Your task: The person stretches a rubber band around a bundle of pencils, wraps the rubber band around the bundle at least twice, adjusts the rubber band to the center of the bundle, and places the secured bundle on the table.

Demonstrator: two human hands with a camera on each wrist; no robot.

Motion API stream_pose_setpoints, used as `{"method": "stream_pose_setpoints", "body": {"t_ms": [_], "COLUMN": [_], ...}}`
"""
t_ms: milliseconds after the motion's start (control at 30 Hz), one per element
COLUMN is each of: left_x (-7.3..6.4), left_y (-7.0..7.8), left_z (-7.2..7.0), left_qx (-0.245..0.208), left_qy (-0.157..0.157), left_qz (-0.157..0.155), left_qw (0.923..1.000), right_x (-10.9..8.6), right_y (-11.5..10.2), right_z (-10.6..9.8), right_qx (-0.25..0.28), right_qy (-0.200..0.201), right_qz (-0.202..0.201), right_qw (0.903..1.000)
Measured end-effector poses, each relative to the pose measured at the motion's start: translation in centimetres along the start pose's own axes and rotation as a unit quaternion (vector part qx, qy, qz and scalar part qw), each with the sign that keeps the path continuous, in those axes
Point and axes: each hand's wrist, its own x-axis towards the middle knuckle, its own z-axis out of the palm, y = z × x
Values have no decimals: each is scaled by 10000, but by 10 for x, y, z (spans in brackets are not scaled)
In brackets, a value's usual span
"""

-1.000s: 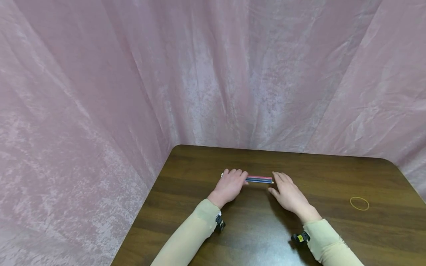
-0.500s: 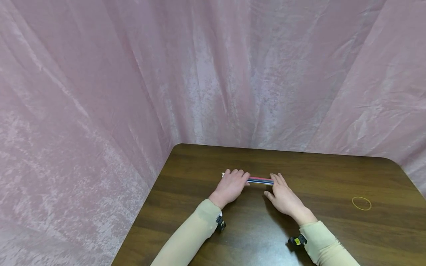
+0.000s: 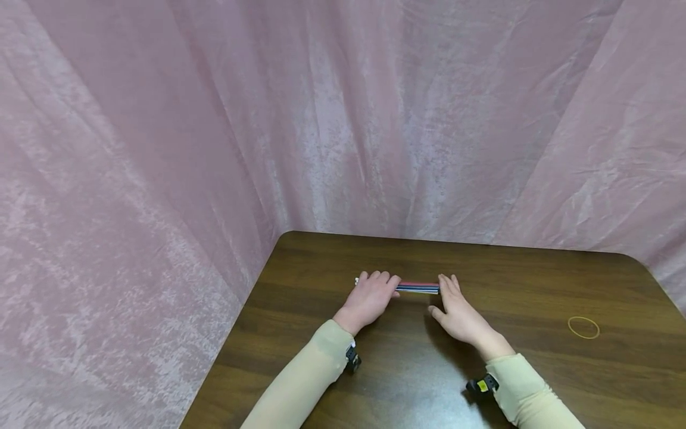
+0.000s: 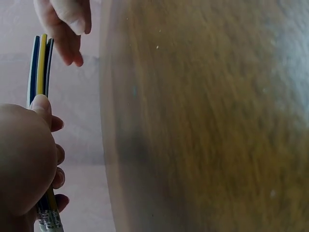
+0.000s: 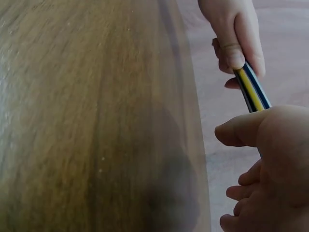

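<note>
A bundle of several pencils [image 3: 418,288] lies level above the table, gripped near its middle by my left hand [image 3: 371,299]. In the left wrist view, the yellow and dark pencils [image 4: 42,65] pass under the thumb, with metal ferrules [image 4: 48,217] and pale eraser ends below the palm. My right hand [image 3: 462,317] stands at the bundle's right end, fingers straight and thumb spread apart. From the right wrist view, the pencils [image 5: 252,91] run toward the right palm, which hides their tips; whether it touches them I cannot tell.
A yellow rubber band [image 3: 583,328] lies on the right part of the brown wooden table [image 3: 514,280]. Behind the table's far edge hangs a pink curtain [image 3: 343,119]. Each sleeve cuff carries a small wrist camera [image 3: 482,384].
My right hand has moved in against the bundle's right end, then shifted slightly up and back. The left hand keeps its grip on the pencils, nearly in place.
</note>
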Motion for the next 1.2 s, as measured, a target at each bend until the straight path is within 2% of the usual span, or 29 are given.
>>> {"method": "stream_pose_setpoints", "body": {"t_ms": [400,633,900,1200], "left_x": [-3,-5,-6,-6], "left_y": [2,0,1,4], "left_z": [1,3,0,-2], "left_qx": [165,188,580,860], "left_qy": [-231,-135,135,118], "left_qz": [301,326,388,495], "left_qw": [9991,9992,9975,9950], "right_x": [-1,-1,-1,-4], "right_y": [-8,-8,-9,-17], "right_z": [6,3,3,3], "right_qx": [-81,-473,-700,-1680], "right_qy": [21,23,186,369], "right_qz": [-219,-116,28,-114], "right_qw": [9997,9988,9974,9850]}}
